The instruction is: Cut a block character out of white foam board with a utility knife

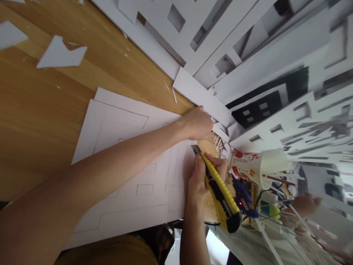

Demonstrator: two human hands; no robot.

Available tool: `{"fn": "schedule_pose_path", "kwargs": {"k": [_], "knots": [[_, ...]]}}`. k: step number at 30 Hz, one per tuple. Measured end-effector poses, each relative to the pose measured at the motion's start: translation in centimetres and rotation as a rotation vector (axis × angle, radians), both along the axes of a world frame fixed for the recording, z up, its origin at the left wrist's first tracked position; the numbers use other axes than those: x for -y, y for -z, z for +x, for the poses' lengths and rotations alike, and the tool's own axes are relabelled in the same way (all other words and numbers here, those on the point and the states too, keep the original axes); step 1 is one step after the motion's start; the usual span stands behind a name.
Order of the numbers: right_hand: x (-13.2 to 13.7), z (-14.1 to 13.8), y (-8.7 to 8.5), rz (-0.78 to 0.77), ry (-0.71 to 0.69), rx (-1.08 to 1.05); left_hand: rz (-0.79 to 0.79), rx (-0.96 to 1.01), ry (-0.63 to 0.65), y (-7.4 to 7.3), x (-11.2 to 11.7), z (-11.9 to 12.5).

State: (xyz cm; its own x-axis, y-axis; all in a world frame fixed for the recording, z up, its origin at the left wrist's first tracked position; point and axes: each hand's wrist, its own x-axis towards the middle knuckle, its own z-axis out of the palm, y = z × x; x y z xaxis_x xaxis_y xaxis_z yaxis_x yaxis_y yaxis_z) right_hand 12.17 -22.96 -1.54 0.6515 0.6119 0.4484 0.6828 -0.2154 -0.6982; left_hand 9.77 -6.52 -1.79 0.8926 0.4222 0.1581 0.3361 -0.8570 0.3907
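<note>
My right hand [200,175] is closed around a yellow and black box cutter [219,189]. A short length of metal blade shows at the cutter's far end, close to the edge of a white board. That white board [129,206] lies on the table with pencilled outlines of rectangles and stepped shapes. My left arm reaches across the board, and my left hand [197,123] is closed just past its edge, beside a white strip [202,94] and small offcuts [219,143]. The fingertips are turned away, so whatever they hold is hidden.
White board pieces with cut-out windows [176,18] stand along the far side. A paper cup [248,165] with sticks and a blue glue gun [244,198] with a red light are at the right. Angular scraps [62,53] lie on the wooden table [41,110]. Another person's hand [303,206] shows at right.
</note>
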Motion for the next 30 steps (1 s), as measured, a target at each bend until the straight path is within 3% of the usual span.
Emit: {"fn": "schedule_pose_path", "kwargs": {"k": [30], "knots": [[0.29,0.22,0.30,-0.020,0.011,0.018,0.007,0.020,-0.002,0.22,-0.08,0.08]]}}
